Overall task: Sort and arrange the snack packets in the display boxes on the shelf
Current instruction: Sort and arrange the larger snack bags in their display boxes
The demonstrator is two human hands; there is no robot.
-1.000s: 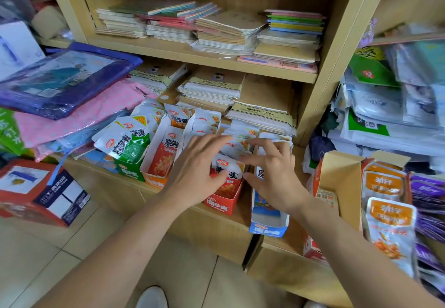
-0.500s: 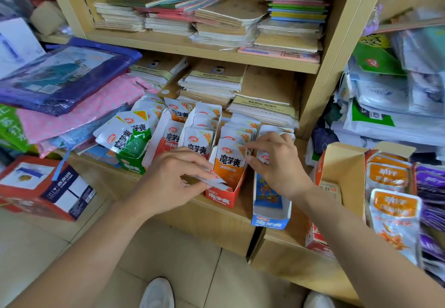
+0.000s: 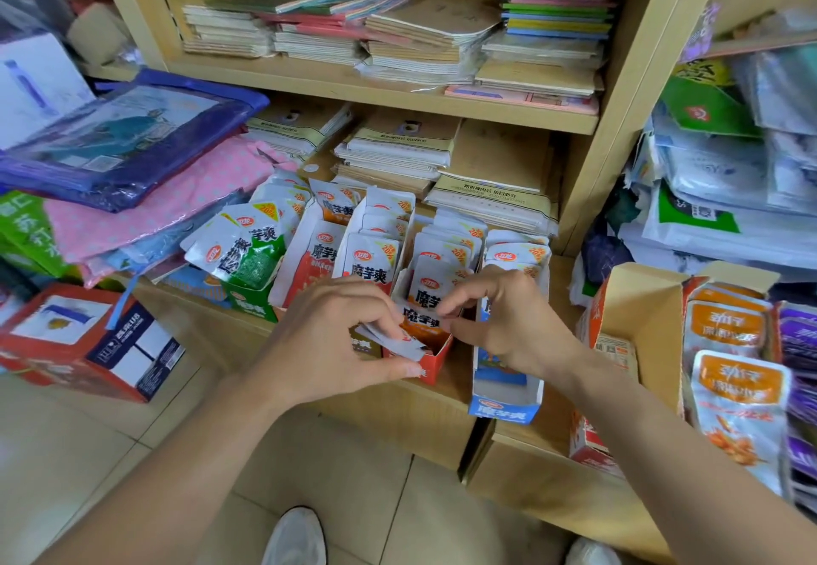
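Note:
Several narrow display boxes of white snack packets stand side by side on the low shelf. My left hand [image 3: 340,339] and my right hand [image 3: 504,321] both pinch an orange-and-white packet [image 3: 420,321] at the front of the red box [image 3: 435,359]. More packets [image 3: 442,255] stand upright behind it. A blue box [image 3: 504,405] lies to the right, its front part bare and packets [image 3: 517,255] at its back. A green box [image 3: 247,299] with green packets [image 3: 247,250] sits at the left.
An open cardboard box [image 3: 641,312] with orange packets [image 3: 734,383] stands at the right. Stacked notebooks [image 3: 398,29] fill the upper shelves. A red carton [image 3: 75,339] sits on the floor at the left, below folded cloths and a purple bag [image 3: 119,144].
Both hands have come down from the packet tops to the front of the red box. They now pinch one packet between them there.

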